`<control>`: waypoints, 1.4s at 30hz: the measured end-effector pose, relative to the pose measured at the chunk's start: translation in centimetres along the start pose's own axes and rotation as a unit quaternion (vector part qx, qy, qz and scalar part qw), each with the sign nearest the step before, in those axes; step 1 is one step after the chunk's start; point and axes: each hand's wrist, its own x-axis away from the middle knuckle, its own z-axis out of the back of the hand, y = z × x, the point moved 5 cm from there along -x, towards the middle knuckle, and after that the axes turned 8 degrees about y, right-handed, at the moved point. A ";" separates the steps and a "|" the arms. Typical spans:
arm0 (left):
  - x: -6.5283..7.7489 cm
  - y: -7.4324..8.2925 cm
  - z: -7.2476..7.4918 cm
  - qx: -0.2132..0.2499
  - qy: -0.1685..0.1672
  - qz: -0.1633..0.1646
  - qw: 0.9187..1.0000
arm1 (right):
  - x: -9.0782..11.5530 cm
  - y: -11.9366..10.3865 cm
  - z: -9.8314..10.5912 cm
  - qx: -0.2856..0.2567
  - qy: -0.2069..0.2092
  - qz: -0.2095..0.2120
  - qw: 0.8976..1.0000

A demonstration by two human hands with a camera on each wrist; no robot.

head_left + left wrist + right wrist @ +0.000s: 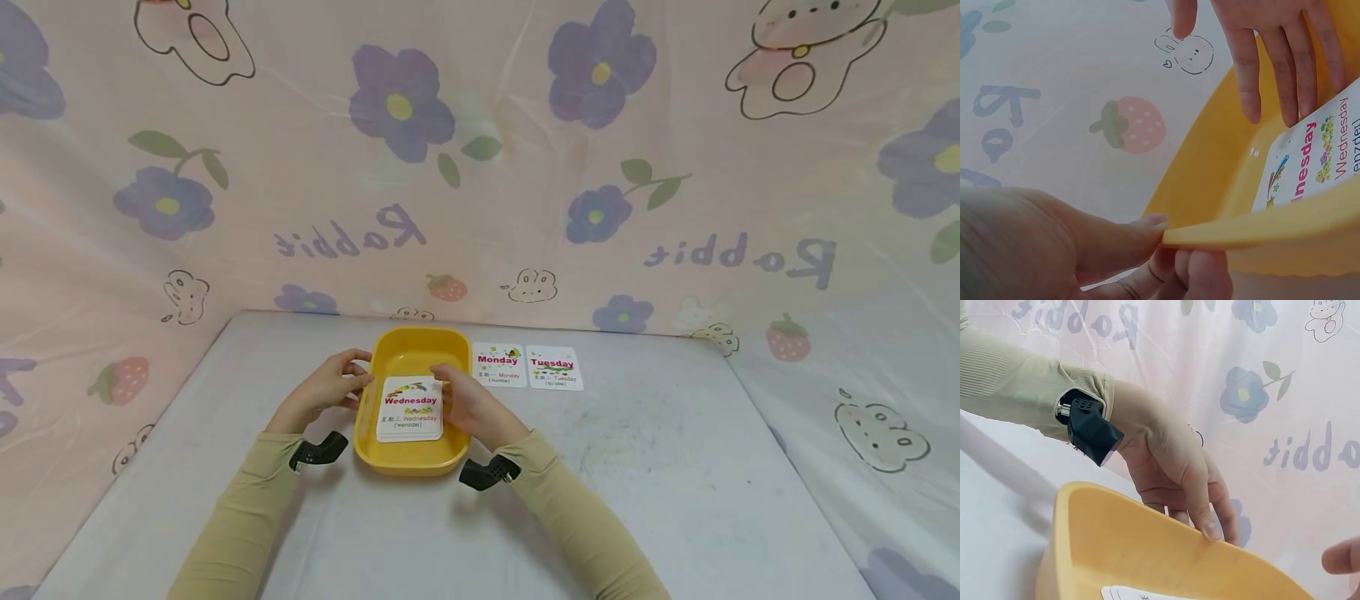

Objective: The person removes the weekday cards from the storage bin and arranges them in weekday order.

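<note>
A yellow tray (417, 342) stands on the white table, and a small stack of cards with the Wednesday card (410, 410) on top lies in it. My left hand (321, 390) pinches the tray's left rim, thumb on top and fingers beneath, as the left wrist view (1122, 247) shows the hand up close. Over the tray's right side, my right hand (480, 408) is held at the Wednesday card's right edge. Its fingers look extended in the left wrist view, close to the card; I cannot tell whether they touch it. Only a fingertip of it shows in the right wrist view.
Right of the tray, a Monday card (498, 365) and a Tuesday card (554, 368) lie face up side by side. A printed cloth (495, 192) with flowers and rabbits hangs behind the table (675, 467) and along its sides. Each wrist carries a black camera (489, 472).
</note>
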 end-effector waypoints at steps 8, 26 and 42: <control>0.0 0.2 0.1 -0.005 0.002 0.007 1.000 | -0.3 0.1 0.0 -0.013 0.011 -0.001 1.000; 0.0 0.0 -0.1 0.005 -0.005 0.006 1.000 | -0.2 0.1 0.1 -0.022 0.009 -0.014 1.000; -0.1 -0.2 -0.2 0.003 -0.002 0.013 1.000 | 1.5 -2.5 0.4 0.050 -0.080 0.037 0.995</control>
